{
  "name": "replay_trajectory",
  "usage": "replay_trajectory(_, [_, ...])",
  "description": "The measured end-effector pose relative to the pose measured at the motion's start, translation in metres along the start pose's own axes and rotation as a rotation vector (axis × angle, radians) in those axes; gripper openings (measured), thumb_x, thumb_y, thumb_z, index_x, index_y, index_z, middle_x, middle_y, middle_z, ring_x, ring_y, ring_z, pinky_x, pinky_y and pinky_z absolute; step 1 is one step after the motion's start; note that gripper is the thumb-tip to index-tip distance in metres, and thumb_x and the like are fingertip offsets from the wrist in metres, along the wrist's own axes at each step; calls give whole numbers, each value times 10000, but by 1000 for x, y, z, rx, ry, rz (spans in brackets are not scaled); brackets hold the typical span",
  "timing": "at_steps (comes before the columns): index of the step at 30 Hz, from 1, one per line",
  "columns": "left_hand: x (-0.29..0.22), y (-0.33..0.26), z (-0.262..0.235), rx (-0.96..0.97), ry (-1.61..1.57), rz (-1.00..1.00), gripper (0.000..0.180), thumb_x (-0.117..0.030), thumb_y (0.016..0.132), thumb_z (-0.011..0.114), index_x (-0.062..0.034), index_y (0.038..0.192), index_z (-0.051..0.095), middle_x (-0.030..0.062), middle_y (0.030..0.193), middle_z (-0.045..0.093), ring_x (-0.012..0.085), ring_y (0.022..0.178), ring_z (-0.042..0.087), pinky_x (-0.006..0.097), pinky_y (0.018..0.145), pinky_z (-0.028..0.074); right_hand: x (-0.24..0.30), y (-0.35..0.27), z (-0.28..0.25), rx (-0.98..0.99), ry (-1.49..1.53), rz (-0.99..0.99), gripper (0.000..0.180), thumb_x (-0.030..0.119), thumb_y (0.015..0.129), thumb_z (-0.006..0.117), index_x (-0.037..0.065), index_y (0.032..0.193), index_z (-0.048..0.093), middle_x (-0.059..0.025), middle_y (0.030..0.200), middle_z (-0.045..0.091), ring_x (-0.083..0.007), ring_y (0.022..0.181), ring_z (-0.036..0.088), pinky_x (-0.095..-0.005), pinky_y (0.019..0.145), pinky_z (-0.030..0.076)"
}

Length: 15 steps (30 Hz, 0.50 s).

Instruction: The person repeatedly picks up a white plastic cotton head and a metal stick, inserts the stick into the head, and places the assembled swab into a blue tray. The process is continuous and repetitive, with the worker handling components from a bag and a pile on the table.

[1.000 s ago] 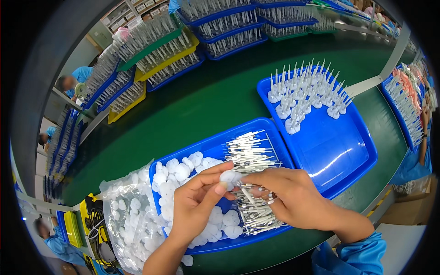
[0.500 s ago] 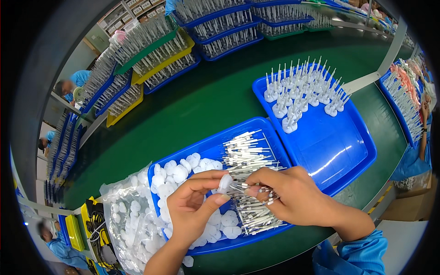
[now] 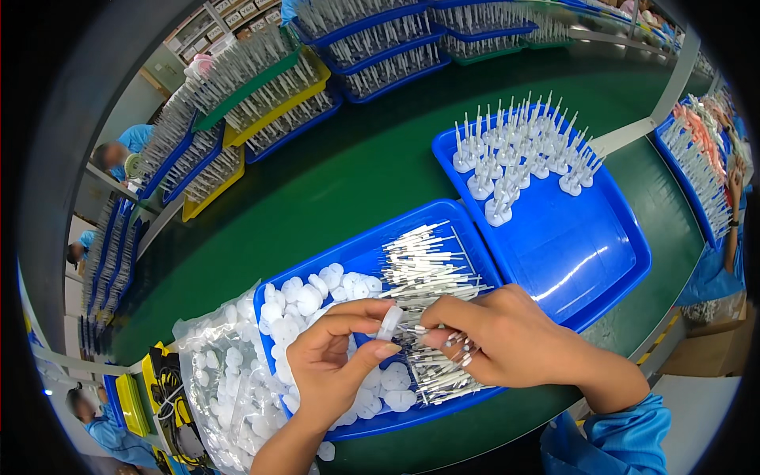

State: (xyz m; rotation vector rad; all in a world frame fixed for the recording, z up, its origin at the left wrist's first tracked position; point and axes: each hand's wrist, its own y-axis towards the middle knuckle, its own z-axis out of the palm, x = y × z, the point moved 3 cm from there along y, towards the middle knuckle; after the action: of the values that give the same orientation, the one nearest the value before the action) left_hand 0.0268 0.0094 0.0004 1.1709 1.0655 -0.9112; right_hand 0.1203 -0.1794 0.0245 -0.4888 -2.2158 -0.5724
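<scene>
One white cap (image 3: 389,323) is pinched between thumb and fingertips of the left hand (image 3: 336,368), over the near tray (image 3: 360,255). A thin pin (image 3: 412,328) seems gripped by the closed fingers of the right hand (image 3: 507,344), its tip at the cap. Joining appears under way; careful lining-up is called for next. Finished pieces (image 3: 518,162) are stood in the far tray (image 3: 586,253).

A small white disc (image 3: 389,323) is pinched upright between thumb and finger, just above the near blue tray (image 3: 360,257), touching thin white pins (image 3: 427,273).
</scene>
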Motion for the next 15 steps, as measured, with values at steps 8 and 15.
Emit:
replay_trajectory(8, [-1,0,3,58,58,22,324,126,777,741,41,1081,669,216,1206,639,287,1164,616,407,1014,481,-7,-1,10,-31,123,45,195,60,850,644,39,1020,552,-161,663,645,-380,573,632,-470,520,463])
replay_trajectory(15, [0,2,5,82,-120,-25,267,137,814,691,60,1069,672,217,1195,632,291,1145,619,421,980,503,-5,-1,8,-8,203,36,160,73,892,646,34,1012,549,-154,699,651,-353,599,649,-439,526,460])
